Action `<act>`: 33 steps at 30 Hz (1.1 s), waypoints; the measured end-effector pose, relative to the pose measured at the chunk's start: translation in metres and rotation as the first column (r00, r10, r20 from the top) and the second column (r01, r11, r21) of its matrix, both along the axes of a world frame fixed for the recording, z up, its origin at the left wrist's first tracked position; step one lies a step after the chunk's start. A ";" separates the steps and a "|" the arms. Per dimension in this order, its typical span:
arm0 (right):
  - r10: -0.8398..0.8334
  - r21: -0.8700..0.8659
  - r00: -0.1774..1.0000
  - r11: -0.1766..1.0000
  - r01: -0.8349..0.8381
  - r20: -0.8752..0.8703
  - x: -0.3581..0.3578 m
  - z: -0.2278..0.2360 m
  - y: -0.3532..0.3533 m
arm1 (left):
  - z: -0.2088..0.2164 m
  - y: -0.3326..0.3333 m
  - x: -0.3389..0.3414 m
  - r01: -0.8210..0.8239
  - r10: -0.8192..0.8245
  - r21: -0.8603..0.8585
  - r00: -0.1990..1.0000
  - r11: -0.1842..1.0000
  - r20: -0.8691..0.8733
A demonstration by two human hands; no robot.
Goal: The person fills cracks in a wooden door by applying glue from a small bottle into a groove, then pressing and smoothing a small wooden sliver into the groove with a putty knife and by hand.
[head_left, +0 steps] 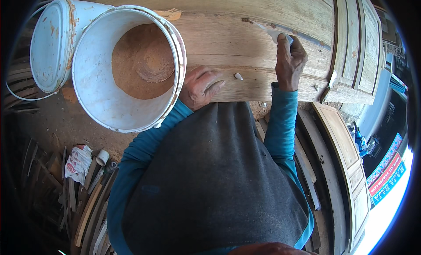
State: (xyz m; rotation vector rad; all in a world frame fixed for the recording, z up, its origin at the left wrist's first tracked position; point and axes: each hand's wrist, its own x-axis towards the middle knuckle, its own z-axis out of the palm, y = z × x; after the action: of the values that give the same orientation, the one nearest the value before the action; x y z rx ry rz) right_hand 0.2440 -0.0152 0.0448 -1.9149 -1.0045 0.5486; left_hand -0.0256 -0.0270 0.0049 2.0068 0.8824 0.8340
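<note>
In my right hand (pixel 290 62) is a small white squeeze bottle with a thin pointed nozzle (pixel 271 32), my fingers closed round its body. The nozzle points left and away from me, over a dark patch in a long seam of the wooden door (pixel 219 49) lying flat before me. My left hand (pixel 199 86) rests on the door's near edge beside the large white bucket (pixel 127 112), thumb apart from the loosely bent fingers, with nothing visible in it. Between my hands lies a small white cap (pixel 238 76) on the wood.
Brown powder (pixel 140 58) fills the bottom of the bucket. A second white bucket (pixel 52 44) lies behind it on the left. Toward the door's right end lies a knife-like tool (pixel 328 87). Timber strips (pixel 94 198) and a white bag (pixel 79 163) are at lower left; another door panel (pixel 346 163) stands right.
</note>
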 end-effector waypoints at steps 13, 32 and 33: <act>-0.001 -0.024 1.000 1.000 0.000 -0.015 0.003 -0.003 -0.003 | -0.004 -0.001 0.000 -0.005 0.005 0.004 1.000 1.000 0.006; -0.022 0.012 0.988 1.000 0.024 -0.155 -0.002 -0.004 -0.001 | -0.003 0.002 0.002 -0.026 0.026 -0.015 1.000 1.000 0.002; -0.015 0.017 0.985 1.000 0.018 -0.171 -0.004 -0.004 -0.003 | -0.002 0.002 0.002 -0.022 0.022 -0.013 1.000 1.000 -0.002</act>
State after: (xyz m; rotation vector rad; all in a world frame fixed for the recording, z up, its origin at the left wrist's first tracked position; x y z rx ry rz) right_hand 0.2397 -0.0184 0.0405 -1.8245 -0.8796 0.6797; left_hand -0.0232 -0.0251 0.0030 1.9905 0.9107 0.8372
